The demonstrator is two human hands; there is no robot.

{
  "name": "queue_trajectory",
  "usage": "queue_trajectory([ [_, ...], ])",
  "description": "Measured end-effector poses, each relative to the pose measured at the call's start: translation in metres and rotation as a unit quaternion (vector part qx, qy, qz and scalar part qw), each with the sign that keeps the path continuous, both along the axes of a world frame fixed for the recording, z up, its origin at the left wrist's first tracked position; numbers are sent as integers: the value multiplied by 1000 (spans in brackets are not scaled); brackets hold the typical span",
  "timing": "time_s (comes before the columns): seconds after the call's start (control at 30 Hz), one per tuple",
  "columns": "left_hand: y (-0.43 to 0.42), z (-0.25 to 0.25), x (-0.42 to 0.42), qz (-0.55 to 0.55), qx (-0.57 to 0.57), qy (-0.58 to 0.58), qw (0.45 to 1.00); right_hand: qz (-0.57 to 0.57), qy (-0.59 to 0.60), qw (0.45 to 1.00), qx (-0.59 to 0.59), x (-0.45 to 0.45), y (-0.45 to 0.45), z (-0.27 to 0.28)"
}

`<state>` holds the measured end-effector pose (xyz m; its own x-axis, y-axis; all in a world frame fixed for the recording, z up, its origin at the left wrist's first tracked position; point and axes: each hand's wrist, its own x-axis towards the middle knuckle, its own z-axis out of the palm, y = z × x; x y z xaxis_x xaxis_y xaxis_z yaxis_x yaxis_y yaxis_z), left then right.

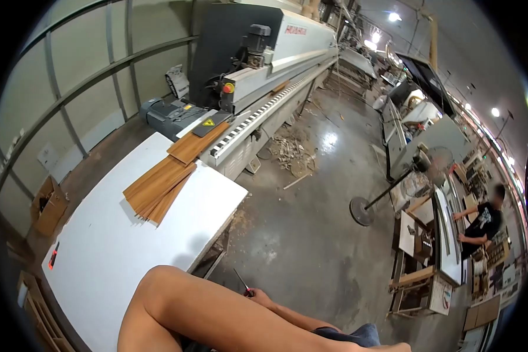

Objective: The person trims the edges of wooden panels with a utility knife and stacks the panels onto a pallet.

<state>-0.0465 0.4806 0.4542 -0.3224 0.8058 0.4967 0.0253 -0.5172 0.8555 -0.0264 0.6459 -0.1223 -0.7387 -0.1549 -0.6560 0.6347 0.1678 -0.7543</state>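
Note:
My right hand (262, 298) is low in the middle of the view, closed around the red-and-black handle of a screwdriver (249, 291). Its thin shaft points up and left, over the floor beside the white table (108, 217). Across the foreground lies my bent left arm (217, 299), the elbow over the table's near edge. Only a sliver of what seems to be my left hand (399, 347) shows at the bottom edge, its fingers hidden. Brown wood-grain strips (158, 186) lie fanned on the table's far part. A small red-and-black tool (54, 256) rests by its left edge.
A long machine (299, 35) with a toothed feed track (252, 117) adjoins the table. A motor (173, 114) stands beside it. Offcuts (293, 154) litter the floor. Right are a pedestal fan (362, 211) and a person (486, 223) at another bench. A cardboard box (48, 205) sits left.

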Motion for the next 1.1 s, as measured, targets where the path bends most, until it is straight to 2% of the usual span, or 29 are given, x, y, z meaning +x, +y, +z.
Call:
queue_trajectory([
  [0.1, 26, -31, -13, -116, 34, 56, 991, 60, 54, 997, 22, 0, -7, -57],
  [0.2, 42, -46, -21, -207, 52, 83, 973, 200, 95, 966, 132, -11, -19, -23],
  [0.23, 46, -50, -22, -229, 54, 89, 968, 237, 67, 962, 114, -21, -21, 8],
  [0.47, 84, -72, -25, -326, 51, 107, 938, 240, 155, 939, 191, -14, -35, -26],
  [0.53, 88, -90, -30, -305, 39, 109, 945, 268, 193, 923, 198, 0, -38, -61],
  [0.57, 84, -100, -33, -287, 36, 120, 950, 216, 216, 937, 173, 14, -37, -77],
  [0.67, 48, -128, -37, -220, 22, 160, 962, 312, 154, 908, 234, -3, -40, -15],
  [0.73, 27, -144, -18, -131, 32, 108, 985, 342, 154, 887, 268, -8, -41, -49],
  [0.8, 23, -143, -15, -139, -7, 107, 984, 345, 147, 885, 276, -6, -42, -33],
  [0.9, 27, -143, -18, -161, -14, 94, 982, 355, 172, 885, 247, -3, -39, -44],
  [1.0, 16, -143, -17, -96, 0, 137, 986, 379, 192, 868, 256, -6, -28, -53],
  [1.03, 16, -158, -6, -48, 54, 100, 992, 383, 191, 866, 260, -7, -23, -52],
  [1.1, -4, -150, -15, -76, -69, 114, 988, 394, 174, 859, 276, -14, -19, -30],
])
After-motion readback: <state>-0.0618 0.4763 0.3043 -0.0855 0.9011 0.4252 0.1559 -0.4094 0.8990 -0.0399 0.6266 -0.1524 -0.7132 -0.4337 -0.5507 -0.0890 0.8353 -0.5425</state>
